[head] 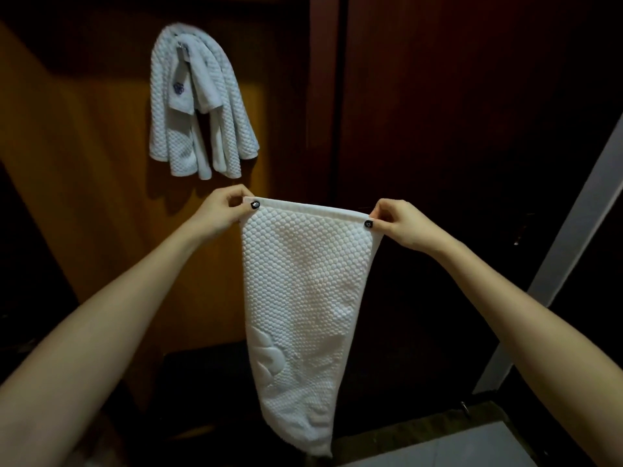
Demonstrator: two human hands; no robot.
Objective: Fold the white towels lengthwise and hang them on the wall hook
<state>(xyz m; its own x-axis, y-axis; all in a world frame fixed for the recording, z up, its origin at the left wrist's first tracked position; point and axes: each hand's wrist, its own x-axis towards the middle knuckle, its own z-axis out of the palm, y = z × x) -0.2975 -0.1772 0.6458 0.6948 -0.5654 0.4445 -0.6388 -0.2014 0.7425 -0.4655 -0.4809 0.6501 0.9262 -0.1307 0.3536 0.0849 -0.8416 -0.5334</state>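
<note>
Orange-brown wood wall panel (pixel 101 163): backdrop, with the hook high on it, up and left of the hands.

White honeycomb-weave towel in hand (pixel 303 298): in mid-air in front of the panel, below and right of the hook. The top hem is stretched taut between both hands and the body hangs free, tapering toward the bottom. A second layer may show along its right edge. Can't confirm it's already doubled.

Bundle of white honeycomb-weave towels on the hook (pixel 202 106): draped over it, ends hanging down and well apart from the held towel.

Left hand (pixel 222 208): thumb and fingers pinch the top-left corner.
Right hand (pixel 401 227): the same pinch on the top-right corner. Neither is loose.

Step in hand, my read: the lengthwise fold.
- Keep the hem tensioned and level.
- Bring the two pinched corners together so the long edges meet.
- Let the hanging weight pull the crease straight; check the lower corners line up before moving on.
- Drape it at mid-length. The hook is already crowded, so seat it well over or it could slide off.

Small metal wall hook (pixel 182 50): mostly buried under towels.

Markings: small dark-blue emblem (pixel 178 88) on one hung towel, unreadable. There's a raised woven motif (pixel 269 355) low on the held towel, with no legible text.
</note>
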